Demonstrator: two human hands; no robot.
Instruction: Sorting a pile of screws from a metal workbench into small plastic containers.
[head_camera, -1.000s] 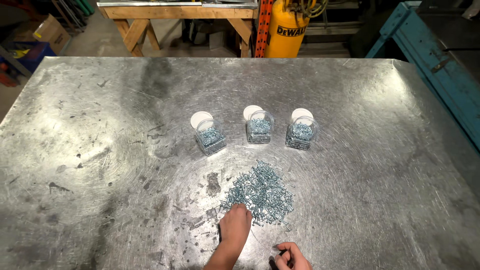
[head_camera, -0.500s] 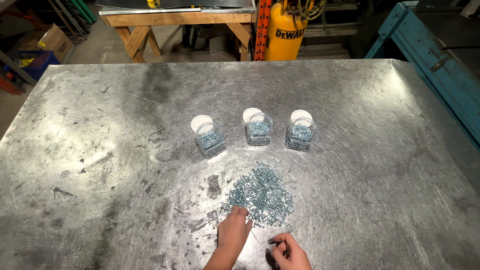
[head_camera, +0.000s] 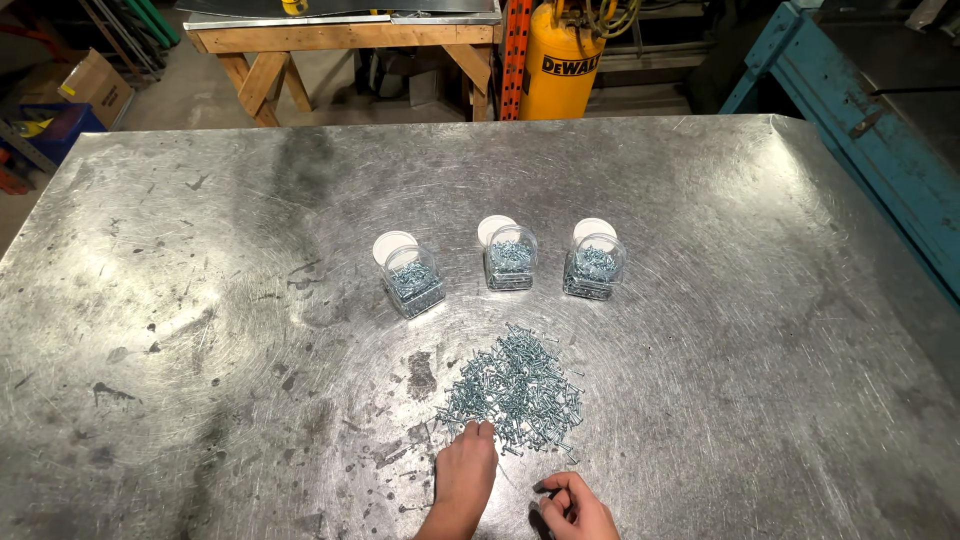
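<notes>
Your left hand (head_camera: 465, 478) lies flat, fingers extended, fingertips touching near edge of screw pile (head_camera: 515, 390). Your right hand (head_camera: 575, 508) just right of it, below pile, fingers curled inward; cannot tell whether it pinches screw. Pile sits loose on scratched metal table (head_camera: 200, 300). Beyond pile, three clear jars (head_camera: 510, 258) in row, part-filled with screws, white lid (head_camera: 392, 246) behind each.

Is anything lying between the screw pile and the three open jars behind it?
Nothing visible does. Bare metal table separates the screw pile from the jars. The left hand touches the pile's near edge.
</notes>
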